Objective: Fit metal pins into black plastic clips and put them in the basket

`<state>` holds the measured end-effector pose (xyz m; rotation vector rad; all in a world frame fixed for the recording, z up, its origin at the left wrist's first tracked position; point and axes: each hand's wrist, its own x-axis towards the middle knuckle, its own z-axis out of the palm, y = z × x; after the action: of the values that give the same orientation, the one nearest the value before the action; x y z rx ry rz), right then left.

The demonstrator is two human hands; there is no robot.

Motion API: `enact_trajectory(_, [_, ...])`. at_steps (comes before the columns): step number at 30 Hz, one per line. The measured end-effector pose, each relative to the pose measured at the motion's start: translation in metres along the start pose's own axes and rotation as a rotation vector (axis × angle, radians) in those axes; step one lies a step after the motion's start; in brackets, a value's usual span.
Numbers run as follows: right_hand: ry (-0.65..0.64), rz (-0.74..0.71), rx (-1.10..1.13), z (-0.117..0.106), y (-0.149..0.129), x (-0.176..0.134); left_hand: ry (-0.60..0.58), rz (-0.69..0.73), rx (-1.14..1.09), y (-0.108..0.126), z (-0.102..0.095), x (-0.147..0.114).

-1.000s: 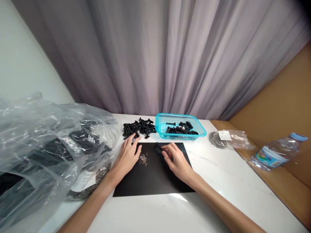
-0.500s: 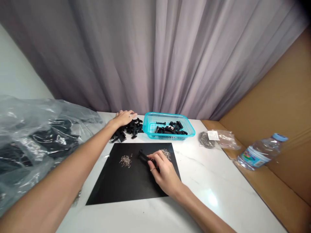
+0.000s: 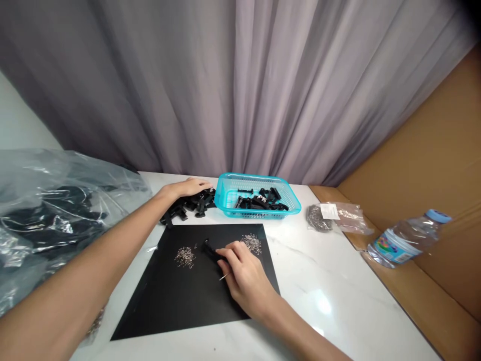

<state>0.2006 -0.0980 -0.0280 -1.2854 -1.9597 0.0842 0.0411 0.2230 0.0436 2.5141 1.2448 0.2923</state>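
My right hand (image 3: 244, 271) is closed around one end of a long black plastic part (image 3: 210, 251), with its fingers wrapped over it. The part's far end tilts up toward the left, above a black mat (image 3: 165, 301). My left hand (image 3: 194, 186) lies stretched over a heap of black plastic parts (image 3: 191, 204) behind the mat; its fingers look extended, partly hidden. Two small piles of tiny metal pieces lie on the mat: a left pile (image 3: 185, 257), and a right pile (image 3: 251, 243) just beyond my right hand.
A blue plastic basket (image 3: 259, 215) with several black parts stands beside the heap. A large clear plastic bag (image 3: 67, 195) bulges at left. On the right lie a small bag of metal pieces (image 3: 318, 219) and a water bottle (image 3: 404, 240) near a cardboard wall (image 3: 432, 150).
The view has shifted slightly. My left hand has settled lower and flatter over the heap, and some parts there have shifted. My right hand still holds the black part.
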Motion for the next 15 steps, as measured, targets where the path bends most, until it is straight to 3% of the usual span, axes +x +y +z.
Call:
enact_trajectory(4, [-0.009,0.007,0.018,-0.001,0.0,-0.001,-0.097,0.037,0.017,-0.001,0.005,-0.002])
enact_trajectory(15, [0.025,0.035,0.043,-0.001,0.001,-0.003,-0.181,0.17,0.023,0.004,0.011,-0.012])
